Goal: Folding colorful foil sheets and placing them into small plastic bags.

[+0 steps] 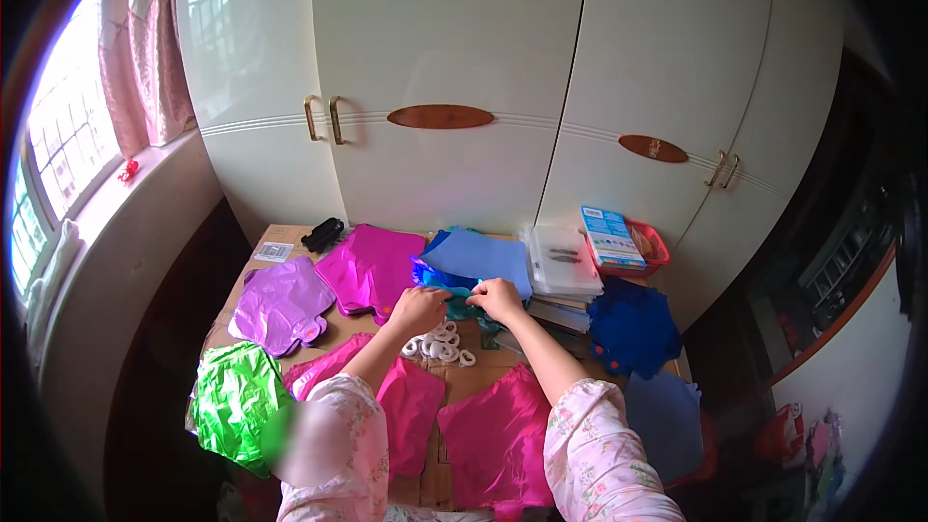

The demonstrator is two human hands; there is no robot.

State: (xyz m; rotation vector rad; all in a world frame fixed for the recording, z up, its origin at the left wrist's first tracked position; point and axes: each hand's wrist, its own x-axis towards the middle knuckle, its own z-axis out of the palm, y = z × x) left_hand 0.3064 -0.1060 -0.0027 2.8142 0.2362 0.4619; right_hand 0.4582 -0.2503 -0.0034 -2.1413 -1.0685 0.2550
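Note:
Near the middle of the table, my left hand (421, 307) and my right hand (497, 300) pinch a thin, crumpled teal foil piece (462, 304) between them. It looks like an uninflated foil balloon, partly hidden by my fingers. Just beyond it lie shiny blue foil (432, 275) and a flat light-blue stack (478, 259). A small heap of white rings (441, 345) sits on the cardboard below my hands. Pink foil pieces (411, 406) lie beneath my left forearm, and a magenta one (498, 440) rests beside my right forearm.
Around the table lie purple (283, 302), bright green (240, 401), violet-pink (372, 266) and dark-blue foil stacks (633, 327). Clear plastic cases (563, 259) and a red basket (653, 249) with a blue box (612, 237) stand at the back right, before the cabinet (445, 39).

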